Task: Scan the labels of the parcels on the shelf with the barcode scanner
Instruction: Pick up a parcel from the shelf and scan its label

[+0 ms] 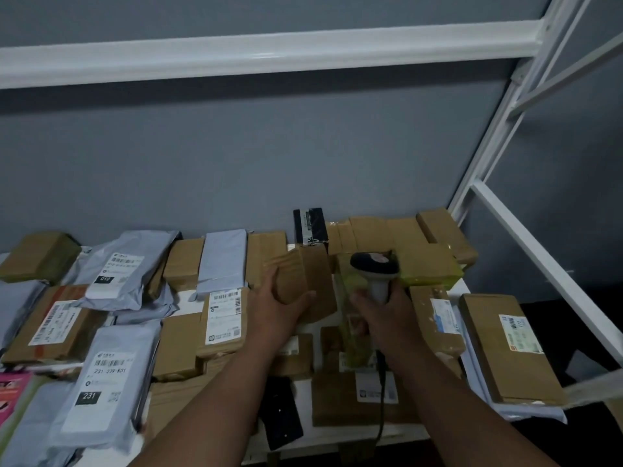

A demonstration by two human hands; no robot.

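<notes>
Item: small brown cardboard box (298, 276), centre of the frame, gripped from below and the side by the left hand (276, 306), fingers curled round its lower edge; the box is tilted and raised above the parcels beneath.

Item: grey-handled barcode scanner with black head (374, 273), just right of the box, its handle enclosed by the right hand (387, 318); a dark cable is seen trailing down toward the lower edge.

Item: white metal shelf (340, 429), covered with parcels. Grey plastic mailer bag marked 231 (104, 392) is placed at lower left; a long brown carton with white label (505, 345) lies at the right; a black upright box (310, 227) stands at the rear against the grey wall (236, 156).
</notes>
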